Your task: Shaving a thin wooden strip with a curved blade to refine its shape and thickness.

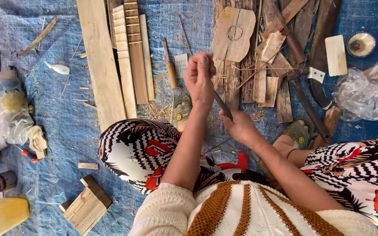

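Blue woven tarp [62,131] covers the floor, littered with shavings and straw-like scraps. Above it the left hand [200,81] is closed in a fist around the upper end of a thin dark stick [222,105], thumb up. The right hand [240,127] is closed round the stick's lower end, just below and to the right of the left hand. The stick slants between the two hands, over the person's knees in black, white and red patterned cloth.

Left of the stick, long pale planks [101,61] and notched strips [130,48] lie side by side on the tarp. Just above the stick lies a wooden-handled tool [170,65]; to its right sits a heap of weathered wood pieces [267,65], with a broad dark blade [318,83] beyond them.

Far right of the stick, a small round tin [361,44] holds something dark, and a clear plastic bag [364,94] lies crumpled; I cannot tell what is in it. Far left, another clear bag [3,109] holds pale, yellowish stuff, with a small dark pot [4,180] below it.
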